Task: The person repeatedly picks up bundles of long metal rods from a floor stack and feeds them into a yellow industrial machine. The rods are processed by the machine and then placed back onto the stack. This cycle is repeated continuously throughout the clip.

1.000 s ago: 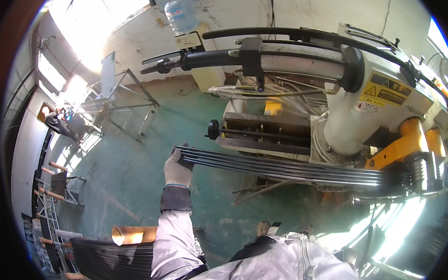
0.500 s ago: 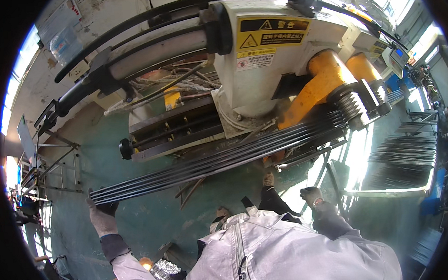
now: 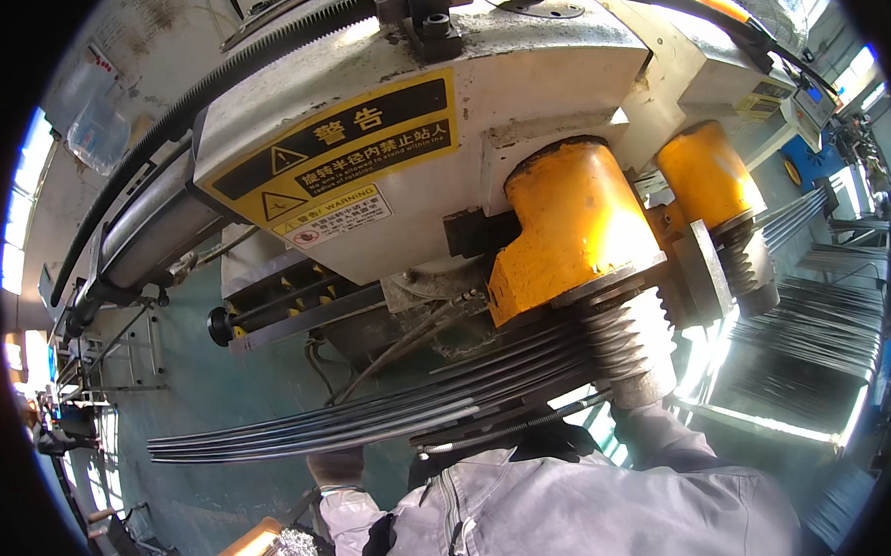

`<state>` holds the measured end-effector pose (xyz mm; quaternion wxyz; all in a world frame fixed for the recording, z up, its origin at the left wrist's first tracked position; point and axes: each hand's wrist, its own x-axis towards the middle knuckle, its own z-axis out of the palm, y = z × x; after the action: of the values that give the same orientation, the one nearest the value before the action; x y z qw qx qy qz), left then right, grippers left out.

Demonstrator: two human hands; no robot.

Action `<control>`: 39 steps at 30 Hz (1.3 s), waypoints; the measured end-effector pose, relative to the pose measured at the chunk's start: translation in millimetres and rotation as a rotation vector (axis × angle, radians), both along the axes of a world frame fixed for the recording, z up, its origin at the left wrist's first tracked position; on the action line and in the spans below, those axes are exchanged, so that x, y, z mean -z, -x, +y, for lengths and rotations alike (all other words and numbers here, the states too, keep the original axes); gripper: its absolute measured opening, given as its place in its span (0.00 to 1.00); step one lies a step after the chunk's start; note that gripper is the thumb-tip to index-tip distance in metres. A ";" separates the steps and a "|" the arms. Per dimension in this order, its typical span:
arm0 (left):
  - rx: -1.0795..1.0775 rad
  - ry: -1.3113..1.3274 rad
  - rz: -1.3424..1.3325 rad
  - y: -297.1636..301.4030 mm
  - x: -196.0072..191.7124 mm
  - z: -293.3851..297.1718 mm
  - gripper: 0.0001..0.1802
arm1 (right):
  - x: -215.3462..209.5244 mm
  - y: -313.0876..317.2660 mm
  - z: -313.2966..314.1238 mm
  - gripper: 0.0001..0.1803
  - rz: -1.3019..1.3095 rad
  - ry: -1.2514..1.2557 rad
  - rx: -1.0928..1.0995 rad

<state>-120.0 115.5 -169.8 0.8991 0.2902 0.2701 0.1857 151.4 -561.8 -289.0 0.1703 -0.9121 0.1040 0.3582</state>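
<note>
A bundle of several long, thin dark metal rods [image 3: 372, 426] runs across the middle, its right part reaching the machine's ribbed grey cylinder [image 3: 627, 338]. At the left the rod ends stick out free. My left hand [image 3: 336, 468], in a pale work glove, is just below the rods at their near side; its fingers are hidden, so a grip does not show. My right forearm [image 3: 663, 435] reaches up to the lower end of the ribbed cylinder. There the right hand cannot be made out clearly from the cylinder's end.
A large white machine body [image 3: 442, 194] with yellow warning labels fills the top. Two orange housings [image 3: 575, 228] hang from it, close to my right arm. Another pile of rods [image 3: 816, 331] lies at the right. At lower left is a box [image 3: 241, 555] beside crumpled silvery material [image 3: 300, 553].
The machine head and orange housings now appear larger and nearer. My left hand has moved right, away from the rods' left ends. My right forearm now meets the ribbed cylinder in the view.
</note>
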 end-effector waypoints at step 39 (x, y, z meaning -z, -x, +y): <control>0.598 0.805 -0.456 -44.8 -187.5 -26.2 0.38 | -303.0 -72.1 127.4 0.17 -0.729 -1.831 1.023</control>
<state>-75.2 89.3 17.6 0.9883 -0.0602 0.0242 -0.1377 223.5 -434.4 14.0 0.9279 -0.3419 0.1080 -0.1024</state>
